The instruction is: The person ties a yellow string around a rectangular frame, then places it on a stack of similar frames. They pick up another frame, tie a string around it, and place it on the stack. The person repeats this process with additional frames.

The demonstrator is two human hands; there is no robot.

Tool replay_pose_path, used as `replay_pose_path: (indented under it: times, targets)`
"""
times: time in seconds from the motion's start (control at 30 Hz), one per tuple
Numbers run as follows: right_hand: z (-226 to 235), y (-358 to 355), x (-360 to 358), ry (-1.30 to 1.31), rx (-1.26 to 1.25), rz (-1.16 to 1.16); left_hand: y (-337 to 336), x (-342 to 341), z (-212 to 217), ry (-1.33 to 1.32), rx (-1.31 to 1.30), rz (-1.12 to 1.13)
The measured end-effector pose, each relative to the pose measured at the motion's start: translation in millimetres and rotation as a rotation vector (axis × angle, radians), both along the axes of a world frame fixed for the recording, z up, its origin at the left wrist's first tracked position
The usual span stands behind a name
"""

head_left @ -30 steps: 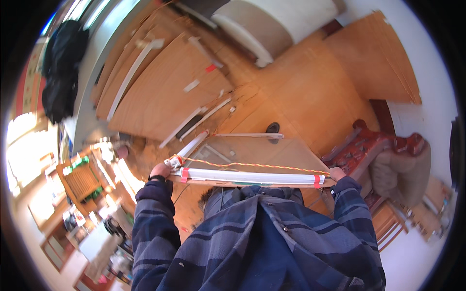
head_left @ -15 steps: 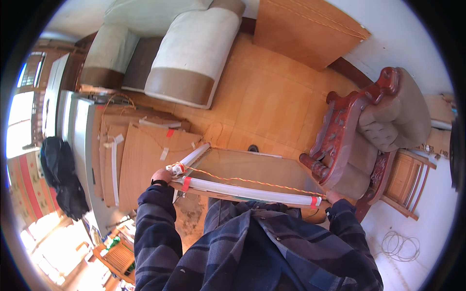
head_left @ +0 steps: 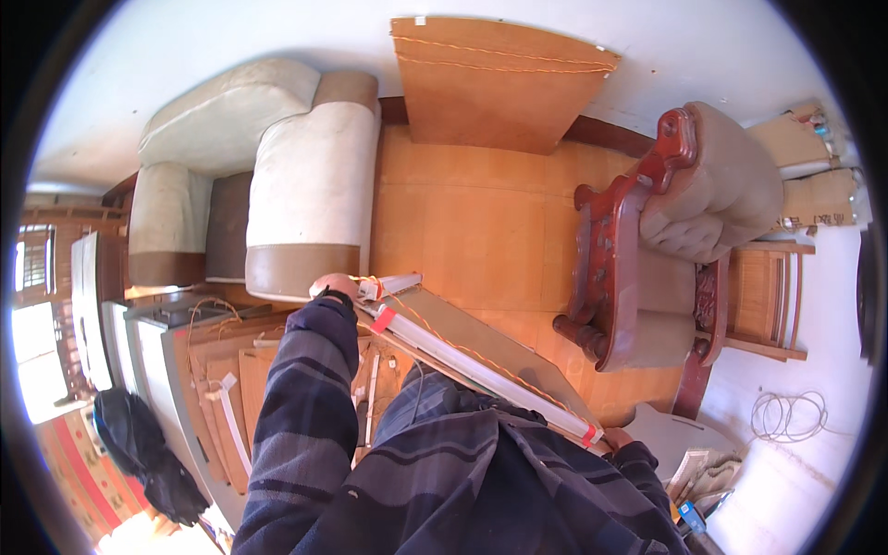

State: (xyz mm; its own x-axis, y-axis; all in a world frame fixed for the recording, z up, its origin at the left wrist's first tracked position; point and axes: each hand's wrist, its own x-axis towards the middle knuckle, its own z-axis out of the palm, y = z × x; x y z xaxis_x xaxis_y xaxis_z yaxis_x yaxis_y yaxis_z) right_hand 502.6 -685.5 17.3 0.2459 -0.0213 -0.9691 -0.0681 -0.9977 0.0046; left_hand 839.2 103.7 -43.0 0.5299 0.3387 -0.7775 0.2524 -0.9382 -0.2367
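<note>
I carry a large flat brown panel (head_left: pixel 490 335) slantwise in front of my body. A long white plastic strip (head_left: pixel 476 368) runs along its near edge, fixed by red tape (head_left: pixel 384 320) at each end. A shorter white piece (head_left: pixel 400 283) sits at the panel's far left corner. Across the panel stretches a twisted yellow-orange cord (head_left: pixel 490 355). My left hand (head_left: pixel 333 285) is closed on the left end of the panel, its fingers partly hidden. At the lower right end, my right hand (head_left: pixel 614 438) grips the other corner, mostly covered by the sleeve.
A pale sofa (head_left: pixel 305 194) stands at the far left. A carved red-wood armchair (head_left: pixel 638 259) is on the right. Another brown board (head_left: pixel 499 88) leans on the far wall. Stacked boards (head_left: pixel 245 370) lie on the left, near a black bag (head_left: pixel 143 444). Coiled cable (head_left: pixel 786 416) hangs right.
The panel has swung from nearly level to slanting, its left end now farther away and its right end nearer me. My view has turned, and both hands keep their hold.
</note>
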Motion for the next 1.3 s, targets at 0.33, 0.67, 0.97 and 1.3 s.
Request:
replay_pose_path:
  times: [0.33,0.67,0.97,1.3]
  targets:
    - [-0.6,54.2,-10.6,-0.039,-0.059,-0.618,-82.7,211.0,-18.2,0.021,-0.011,-0.387]
    - [-68.0,25.5,113.9,-0.123,-0.043,-0.369,-71.3,308.3,-19.0,0.13,-0.05,-0.502]
    - [-92.5,11.2,324.3,-0.05,-0.073,-0.144,-12.4,428.4,-44.6,0.142,-0.136,-0.447]
    - [-134.9,1.7,556.9,-0.307,-0.061,-0.045,76.3,464.6,-43.2,-0.059,-0.229,-0.231]
